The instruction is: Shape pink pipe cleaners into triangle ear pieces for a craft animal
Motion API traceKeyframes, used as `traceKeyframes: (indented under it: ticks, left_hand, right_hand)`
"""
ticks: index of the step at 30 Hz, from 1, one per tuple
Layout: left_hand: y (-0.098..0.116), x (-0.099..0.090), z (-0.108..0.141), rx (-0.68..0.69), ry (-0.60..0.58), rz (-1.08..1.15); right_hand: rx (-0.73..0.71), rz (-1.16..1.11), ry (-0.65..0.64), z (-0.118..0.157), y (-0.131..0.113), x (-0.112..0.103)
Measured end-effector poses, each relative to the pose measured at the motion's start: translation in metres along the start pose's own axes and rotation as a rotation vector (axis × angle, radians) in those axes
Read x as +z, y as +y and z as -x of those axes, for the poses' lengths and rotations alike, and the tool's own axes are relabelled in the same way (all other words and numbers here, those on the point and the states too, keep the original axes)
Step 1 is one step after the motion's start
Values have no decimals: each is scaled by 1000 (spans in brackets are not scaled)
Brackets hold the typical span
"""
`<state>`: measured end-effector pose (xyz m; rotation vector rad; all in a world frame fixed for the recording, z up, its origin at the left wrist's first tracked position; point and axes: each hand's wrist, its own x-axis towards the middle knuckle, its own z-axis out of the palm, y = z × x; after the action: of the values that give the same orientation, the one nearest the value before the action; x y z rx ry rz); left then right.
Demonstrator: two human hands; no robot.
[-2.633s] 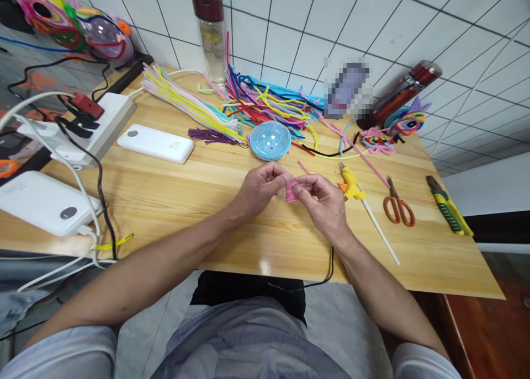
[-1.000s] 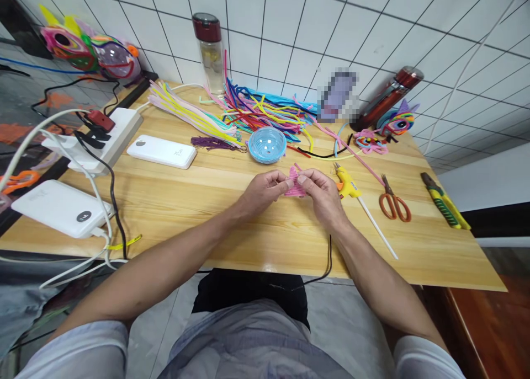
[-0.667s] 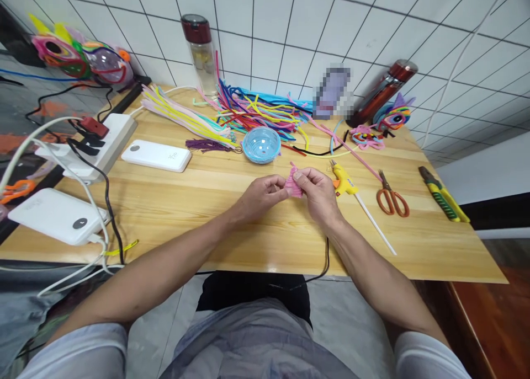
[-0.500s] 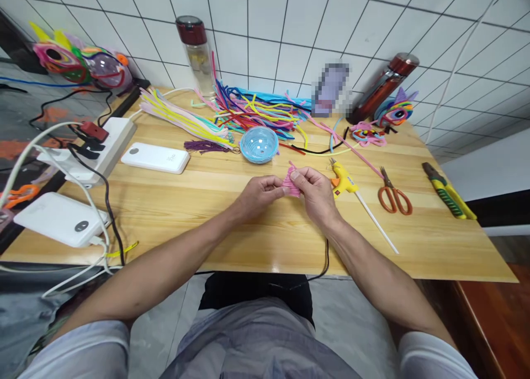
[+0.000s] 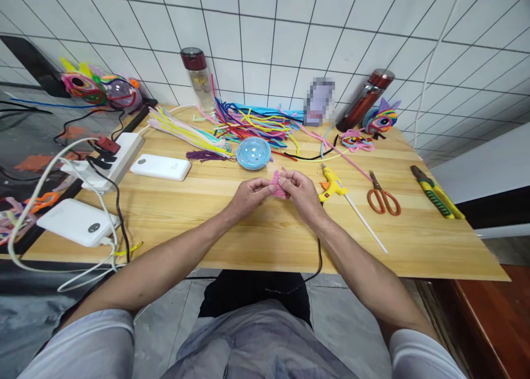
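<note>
Between my two hands is a small piece of pink pipe cleaner [image 5: 277,185], bent into tight, close-set rows. My left hand [image 5: 252,196] pinches its left edge between thumb and fingers. On the other side, my right hand [image 5: 300,194] grips the right part, thumb on top. A short pink end sticks up near the right fingertips. Just beyond the hands sits a light blue bowl-shaped piece [image 5: 253,153] with a shiny inside. A yellow hot glue gun [image 5: 332,183] with a white glue stick lies right of my right hand.
Loose coloured pipe cleaners [image 5: 256,124] are heaped along the wall. Orange-handled scissors [image 5: 383,196] and green-yellow pliers [image 5: 436,194] lie to the right. White power banks [image 5: 160,166], a power strip [image 5: 116,161] and cables crowd the left. A bottle [image 5: 196,81] and a red flask [image 5: 364,100] stand behind.
The view has shifted, so the tabletop things sit slightly differently in the picture. Both hands keep hold of the pink piece, with only slight finger movement.
</note>
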<state>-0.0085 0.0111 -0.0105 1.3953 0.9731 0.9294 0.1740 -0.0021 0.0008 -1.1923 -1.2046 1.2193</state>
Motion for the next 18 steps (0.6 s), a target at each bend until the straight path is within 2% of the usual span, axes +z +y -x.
traceKeyframes:
  ticks: [4, 6, 10, 15, 18]
  left_hand:
    - [3, -4, 5, 113, 255, -160]
    - [1, -5, 6, 170, 319, -270]
    - [-12, -8, 1, 267, 267, -503]
    - [-29, -11, -6, 440, 134, -740]
    - [-34, -10, -6, 484, 43, -872]
  right_hand:
    - [-65, 327, 26, -8, 7, -13]
    - [-144, 559, 45, -10, 7, -20]
    - [-241, 830, 78, -12, 3, -33]
    - [-248, 969, -127, -10, 1, -34]
    - [-245, 1040, -188, -8, 2, -30]
